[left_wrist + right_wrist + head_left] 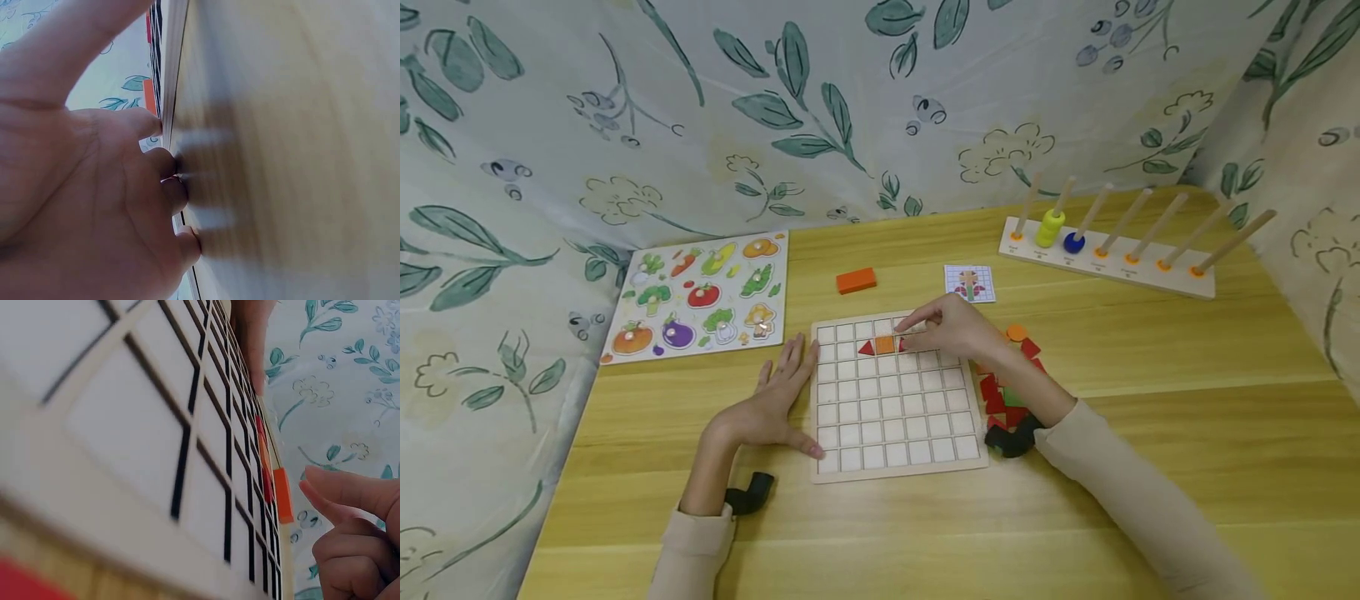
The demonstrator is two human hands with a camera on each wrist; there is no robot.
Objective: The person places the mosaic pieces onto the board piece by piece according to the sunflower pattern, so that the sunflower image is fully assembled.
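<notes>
A square wooden grid board (889,479) lies on the table, its cells white. Near its top row sit a red triangle (867,348), an orange square (885,344) and a second red triangle (902,343), side by side. My right hand (958,329) hovers over that second triangle, thumb and index finger slightly apart with nothing seen between them; its other fingers are curled in the right wrist view. My left hand (771,408) is spread along the board's left edge, thumb at the lower corner. Seen from the left wrist, its fingertips (175,195) rest against the board's side.
Loose red, green and orange pieces (992,392) lie beside the board's right edge, partly under my right forearm. Behind the board are an orange block (856,281) and a pattern card (970,283). A vegetable puzzle (700,292) lies back left; a peg stand (1112,262) with beads stands back right.
</notes>
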